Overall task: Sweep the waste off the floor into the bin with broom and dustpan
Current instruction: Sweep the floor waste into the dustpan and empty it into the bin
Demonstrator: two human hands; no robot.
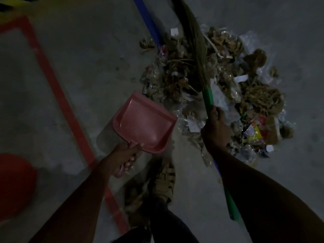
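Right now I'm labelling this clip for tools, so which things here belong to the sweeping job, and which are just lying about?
Belong to the job:
- pink dustpan, empty, held by the left hand
- broom, held by the right hand
- waste pile on the floor
- red round thing, possibly the bin

Lying about:
- blue pole
- red floor tape

1 head view, looking steeply down at floor (pixel 192 190), close range.

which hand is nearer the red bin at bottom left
Left. The left hand, gripping the dustpan, is closer to the red bin; the right hand holds the broom farther right.
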